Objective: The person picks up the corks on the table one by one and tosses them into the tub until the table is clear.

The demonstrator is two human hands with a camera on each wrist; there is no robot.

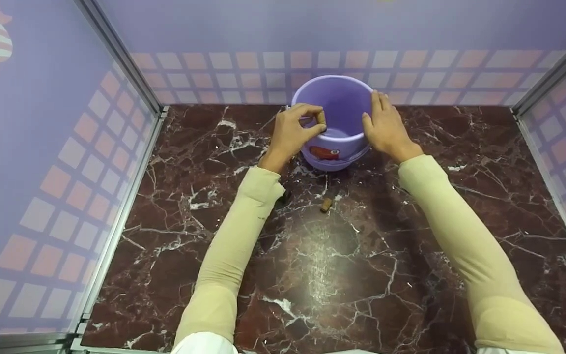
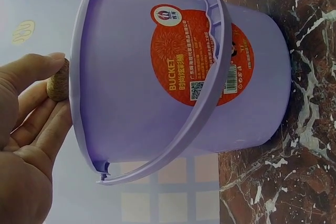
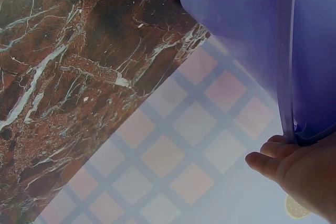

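A light purple bucket (image 1: 341,146) with a red label stands upright on the table, and its bail handle hangs down along the label side. My left hand (image 1: 294,129) pinches a small brown cork (image 2: 59,82) between thumb and fingers, right at the bucket's rim. In the head view the held cork overlaps the mouth of the bucket. My right hand (image 1: 386,125) rests on the right side of the rim with its fingers fairly straight. Part of that hand lies outside the right wrist view. A second cork (image 1: 326,205) lies on the table in front of the bucket.
The table (image 1: 204,275) has a dark red marbled top with white veins. Purple panels (image 1: 243,29) with pink and white squares enclose it at the back and both sides, joined by metal frame posts (image 1: 121,54). The bucket stands close to the back panel.
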